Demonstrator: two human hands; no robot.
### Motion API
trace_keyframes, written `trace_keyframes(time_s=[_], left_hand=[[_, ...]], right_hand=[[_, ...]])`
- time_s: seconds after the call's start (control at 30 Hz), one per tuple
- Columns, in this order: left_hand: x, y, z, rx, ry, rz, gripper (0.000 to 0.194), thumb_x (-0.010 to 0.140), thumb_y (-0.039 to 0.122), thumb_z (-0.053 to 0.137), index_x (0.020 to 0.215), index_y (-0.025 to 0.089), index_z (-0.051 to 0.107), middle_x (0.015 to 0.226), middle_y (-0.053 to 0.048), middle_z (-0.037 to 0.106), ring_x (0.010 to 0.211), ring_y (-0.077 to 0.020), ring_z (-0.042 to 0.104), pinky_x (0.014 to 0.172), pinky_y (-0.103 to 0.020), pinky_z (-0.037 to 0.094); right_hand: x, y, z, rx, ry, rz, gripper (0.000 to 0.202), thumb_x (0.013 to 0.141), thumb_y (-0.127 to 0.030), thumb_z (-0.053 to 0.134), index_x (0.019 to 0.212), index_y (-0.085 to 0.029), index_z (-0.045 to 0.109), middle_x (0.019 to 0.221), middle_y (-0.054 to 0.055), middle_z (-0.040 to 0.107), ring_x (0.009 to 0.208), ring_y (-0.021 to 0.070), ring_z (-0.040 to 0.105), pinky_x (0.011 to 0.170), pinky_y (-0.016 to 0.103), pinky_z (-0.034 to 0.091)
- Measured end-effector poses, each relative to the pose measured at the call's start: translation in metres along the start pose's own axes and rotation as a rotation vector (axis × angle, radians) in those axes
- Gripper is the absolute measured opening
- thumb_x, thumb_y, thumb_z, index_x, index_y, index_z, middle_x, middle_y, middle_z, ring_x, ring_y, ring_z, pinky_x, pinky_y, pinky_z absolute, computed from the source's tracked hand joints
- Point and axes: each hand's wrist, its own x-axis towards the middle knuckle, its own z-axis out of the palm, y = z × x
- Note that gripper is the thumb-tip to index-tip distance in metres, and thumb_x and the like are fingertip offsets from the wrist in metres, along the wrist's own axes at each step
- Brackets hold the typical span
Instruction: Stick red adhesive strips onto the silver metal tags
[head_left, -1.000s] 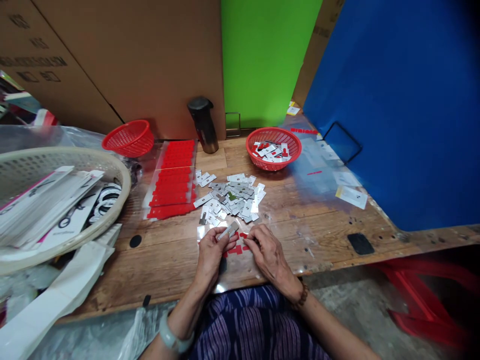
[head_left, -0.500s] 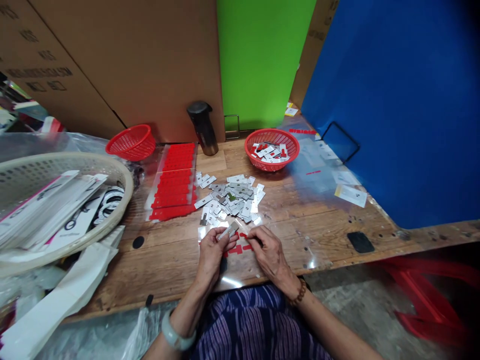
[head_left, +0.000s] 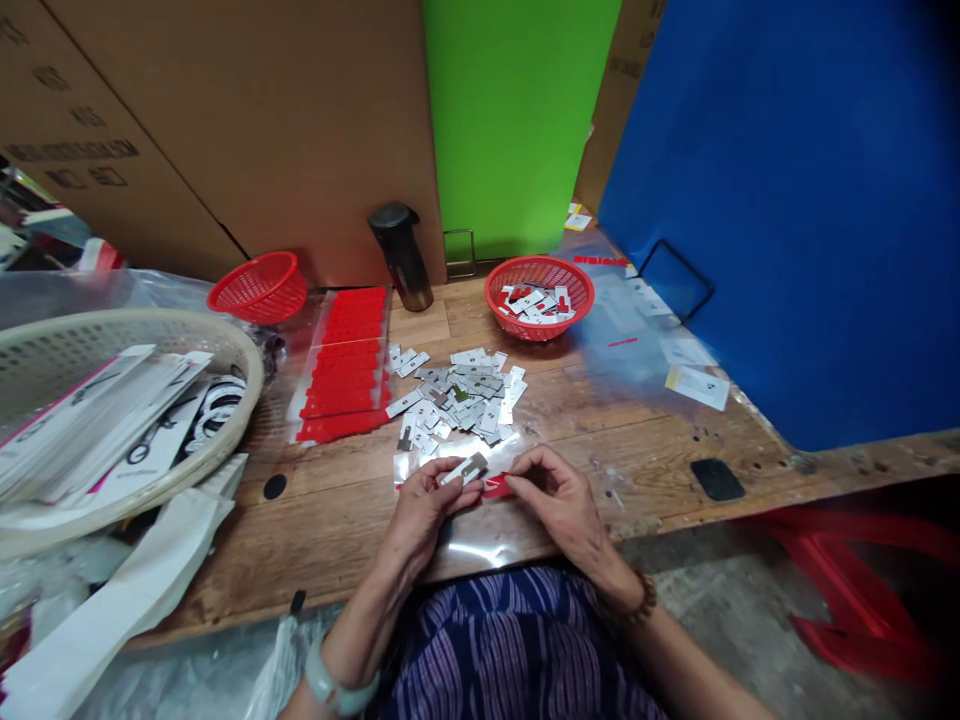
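Note:
My left hand (head_left: 421,507) grips a small flat plate, white with a grey end (head_left: 468,468), between thumb and fingers. Thumb and forefinger of my right hand (head_left: 564,497) are pinched at the edge of a thin red piece (head_left: 496,485), just right of the plate. Plate and red piece look close together, but I cannot tell if they touch. Beyond my hands lies a loose heap of similar white and grey plates (head_left: 471,392). Clear sheets bearing rows of red cut-out pieces (head_left: 345,365) lie left of the heap.
A red basket (head_left: 504,312) behind the heap holds plates with red on them. Another red basket (head_left: 259,290), a dark bottle (head_left: 403,262) and a large cream basket (head_left: 251,385) of printed cards stand leftward. Green (head_left: 517,120) and blue (head_left: 787,230) panels border the table.
My right hand has moved right and its fingers have shifted on the red piece. The plate in my left hand has turned to show more of its white face. The view has shifted slightly.

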Motion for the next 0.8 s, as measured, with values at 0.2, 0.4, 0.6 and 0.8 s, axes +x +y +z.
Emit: trace_keyframes(time_s=[0.2,0.4,0.6,0.8], left_hand=[[-0.020,0.011,0.011,0.043,-0.119,-0.085,0.035,0.067,0.002,0.067,0.100,0.007,0.055,0.075,-0.012,0.072,0.067,-0.0167,0.070,0.067,-0.022,0.056],[-0.023,0.011,0.015,0.048,-0.136,-0.123,0.039,0.065,0.004,0.070,0.102,0.007,0.056,0.075,-0.012,0.072,0.069,-0.0180,0.070,0.070,-0.024,0.055],[-0.024,0.011,0.018,0.055,-0.142,-0.131,0.037,0.066,0.003,0.068,0.101,0.007,0.055,0.074,-0.011,0.072,0.070,-0.0179,0.070,0.070,-0.024,0.055],[-0.025,0.014,0.020,0.051,-0.144,-0.144,0.037,0.066,0.004,0.069,0.099,0.008,0.056,0.075,-0.011,0.072,0.067,-0.0173,0.070,0.069,-0.024,0.055]], right_hand=[[-0.001,-0.015,-0.006,0.045,-0.039,0.080,0.011,0.074,-0.026,0.064,0.073,-0.018,0.057,0.075,0.001,0.061,0.073,0.0144,0.056,0.071,0.028,0.046],[-0.003,-0.012,-0.004,0.043,-0.037,0.059,0.009,0.074,-0.024,0.063,0.074,-0.018,0.057,0.073,0.000,0.058,0.071,0.0138,0.054,0.068,0.026,0.046],[-0.003,-0.007,0.000,0.041,-0.027,0.055,0.005,0.075,-0.020,0.060,0.073,-0.018,0.056,0.072,-0.002,0.057,0.070,0.0126,0.053,0.067,0.025,0.043],[-0.002,-0.005,0.001,0.036,-0.001,0.037,0.006,0.075,-0.021,0.060,0.071,-0.019,0.057,0.069,-0.002,0.057,0.067,0.0126,0.052,0.065,0.024,0.043]])
